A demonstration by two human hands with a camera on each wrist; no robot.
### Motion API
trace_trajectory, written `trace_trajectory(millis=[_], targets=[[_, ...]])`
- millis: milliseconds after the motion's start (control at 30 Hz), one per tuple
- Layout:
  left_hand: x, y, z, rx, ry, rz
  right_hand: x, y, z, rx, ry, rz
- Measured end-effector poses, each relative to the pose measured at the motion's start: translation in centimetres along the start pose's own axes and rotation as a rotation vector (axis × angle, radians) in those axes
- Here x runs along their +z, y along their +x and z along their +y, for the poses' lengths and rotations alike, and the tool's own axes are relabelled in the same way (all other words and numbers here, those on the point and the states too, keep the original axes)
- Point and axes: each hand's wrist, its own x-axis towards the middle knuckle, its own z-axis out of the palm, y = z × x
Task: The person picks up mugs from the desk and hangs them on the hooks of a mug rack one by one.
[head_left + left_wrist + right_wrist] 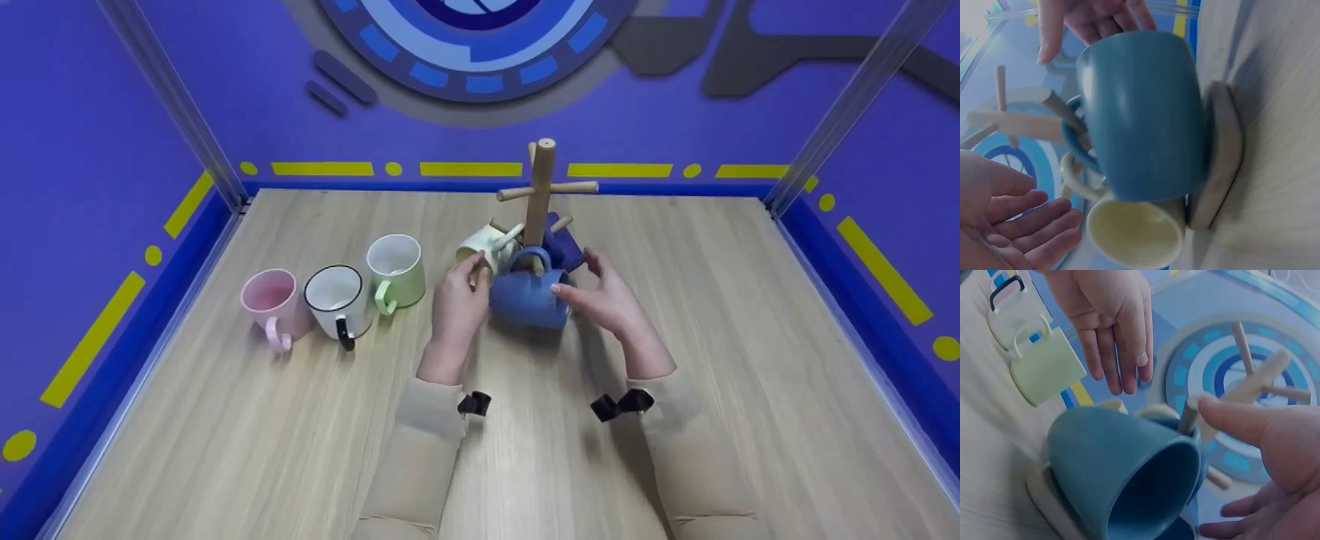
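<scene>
Beige sleeves [416,465], left hand [459,307] and right hand [609,300], loose fingers [1033,219] apart, blue mug [526,301] between, hung on wooden rack [539,201]

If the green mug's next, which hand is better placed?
Left hand, likely: it looks empty and is nearer the green mug, while the right hand is on the far side of the blue mug on the stand.

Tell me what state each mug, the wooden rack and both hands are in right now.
Wooden rack, standing, upper pegs bare
Blue mug, sideways, handle over a lower peg
Cream mug, tilted, at the rack
Dark purple mug, tilted at the rack, partly hidden
Green mug, upright
White mug, upright
Pink mug, upright
Left hand, fingers extended, holding nothing
Right hand, fingers extended, not gripping; contact with blue mug unclear
</scene>
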Motion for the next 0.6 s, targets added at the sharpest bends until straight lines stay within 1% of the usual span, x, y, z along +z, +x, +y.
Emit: trace_trajectory(millis=[133, 200, 233, 300, 400, 467, 500, 567, 600], targets=[[-1.9, 0.6, -0.8, -0.037, -0.025, 0.079, 0.6, -0.9, -1.4, -0.061, -0.035, 0.078], [-2.9, 0.9, -1.3, -0.056, -0.013, 0.109, 1.2, -1.5, -2.0, -0.126, -0.038, 0.119], [-3.5, 1.0, -1.7, -0.069, 0.001, 0.122, 1.6, -1.8, -2.3, -0.17, -0.039, 0.139], [-4.7, 1.1, -2.2, -0.089, 0.049, 0.15, 2.6, -2.3, -2.8, -0.284, -0.038, 0.184], [-6.4, 1.1, -2.9, -0.122, 0.132, 0.185, 4.2, -2.8, -3.6, -0.5, -0.025, 0.244], [-7.3, 1.1, -3.3, -0.146, 0.17, 0.193, 5.3, -2.6, -4.2, -0.621, -0.016, 0.259], [-7.7, 1.1, -3.5, -0.166, 0.193, 0.185, 5.9, -2.4, -4.6, -0.666, -0.029, 0.248], [-8.2, 1.1, -3.8, -0.214, 0.243, 0.156, 7.1, -1.8, -5.4, -0.719, -0.068, 0.209], [-8.4, 1.0, -3.9, -0.242, 0.27, 0.136, 7.7, -1.4, -5.8, -0.724, -0.09, 0.184]])
